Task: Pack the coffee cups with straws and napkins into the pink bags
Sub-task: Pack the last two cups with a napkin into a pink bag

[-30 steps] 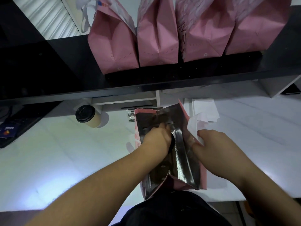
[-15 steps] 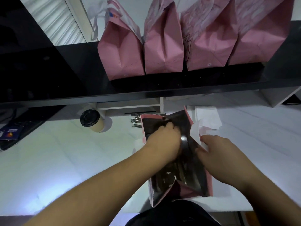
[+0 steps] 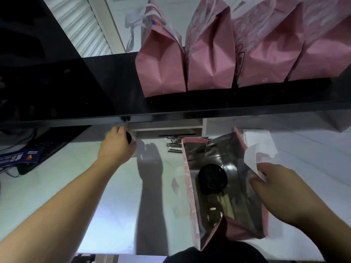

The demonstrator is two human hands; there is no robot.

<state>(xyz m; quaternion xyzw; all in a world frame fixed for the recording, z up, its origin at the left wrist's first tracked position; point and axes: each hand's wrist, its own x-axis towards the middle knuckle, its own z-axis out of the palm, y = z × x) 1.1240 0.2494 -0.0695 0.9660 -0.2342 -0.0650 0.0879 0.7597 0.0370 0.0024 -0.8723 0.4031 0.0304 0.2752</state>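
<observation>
1. Left hand (image 3: pixel 115 147) is out at the far edge of the white marble-look counter (image 3: pixel 57 186), fingers curled round a paper coffee cup with a black lid (image 3: pixel 129 138).
2. Right hand (image 3: pixel 281 188) pinches the right rim of the open pink bag with silver foil lining (image 3: pixel 237 149), a white paper napkin (image 3: pixel 250 156) caught in the same grip.
3. Inside that bag stands a black-lidded coffee cup (image 3: pixel 212 179).
4. Dark wrapped straws (image 3: pixel 173 146) lie just behind the bag.
5. Four closed pink paper bags (image 3: pixel 210 59) line the black shelf (image 3: pixel 95 103) above.

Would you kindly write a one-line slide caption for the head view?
Left hand reaches a second cup while right hand holds the open bag, one cup inside.
</observation>
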